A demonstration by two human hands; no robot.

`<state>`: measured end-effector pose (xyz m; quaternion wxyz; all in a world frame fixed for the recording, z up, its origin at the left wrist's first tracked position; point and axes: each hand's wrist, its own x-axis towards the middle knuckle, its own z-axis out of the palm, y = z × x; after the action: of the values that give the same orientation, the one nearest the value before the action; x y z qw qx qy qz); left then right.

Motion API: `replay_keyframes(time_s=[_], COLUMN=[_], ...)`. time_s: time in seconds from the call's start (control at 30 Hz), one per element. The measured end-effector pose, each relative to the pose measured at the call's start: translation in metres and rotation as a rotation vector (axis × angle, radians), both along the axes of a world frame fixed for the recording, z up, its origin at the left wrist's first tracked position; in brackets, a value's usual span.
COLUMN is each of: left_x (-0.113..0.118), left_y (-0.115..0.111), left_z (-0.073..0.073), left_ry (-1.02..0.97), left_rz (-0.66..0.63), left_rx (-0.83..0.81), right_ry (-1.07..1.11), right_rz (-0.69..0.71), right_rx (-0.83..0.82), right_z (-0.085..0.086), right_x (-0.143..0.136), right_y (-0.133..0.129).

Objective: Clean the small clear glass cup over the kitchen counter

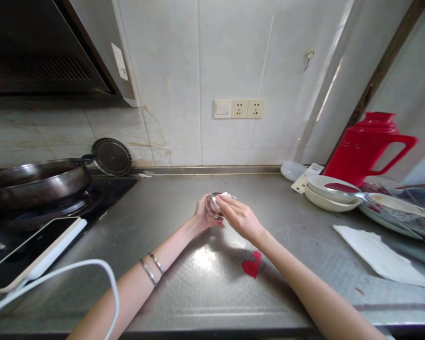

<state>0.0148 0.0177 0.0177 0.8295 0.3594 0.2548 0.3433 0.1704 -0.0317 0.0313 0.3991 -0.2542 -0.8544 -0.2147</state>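
Note:
My left hand (201, 215) is wrapped round a small, clear, round glass (210, 207), its open end facing me. My right hand (241, 218) pinches a white tissue (227, 194) at the glass's rim; part of the tissue reaches inside. The fingers hide much of both, so the exact kind of glass is hard to tell. A bit of red shows just under the glass. Closer to me, between my forearms, a torn red paper piece (251, 265) lies on the metal counter (184, 293).
Left, a pan (38, 182) sits on the stove beside a phone (31, 255) with a white cable (92, 262) crossing my left forearm. Right are stacked bowls (331, 200), a red thermos jug (368, 148), plates (389, 219) and a folded white napkin (378, 252).

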Motion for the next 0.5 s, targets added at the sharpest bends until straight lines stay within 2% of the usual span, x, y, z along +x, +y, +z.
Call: replay_keyframes(time_s=[0.1, 0.27, 0.5], left_x=[-0.001, -0.001, -0.001], left_y=[0.000, 0.001, 0.004], left_z=[0.001, 0.000, -0.001], left_ry=[-0.007, 0.018, 0.052], left_rz=[0.024, 0.025, 0.090], left_rx=[-0.001, 0.058, 0.042], right_ry=[0.008, 0.041, 0.077], right_rz=[0.039, 0.008, 0.016], right_rx=[-0.002, -0.022, 0.011], right_z=[0.000, -0.003, -0.009], right_x=[-0.002, -0.007, -0.014], right_y=[-0.001, -0.004, -0.005])
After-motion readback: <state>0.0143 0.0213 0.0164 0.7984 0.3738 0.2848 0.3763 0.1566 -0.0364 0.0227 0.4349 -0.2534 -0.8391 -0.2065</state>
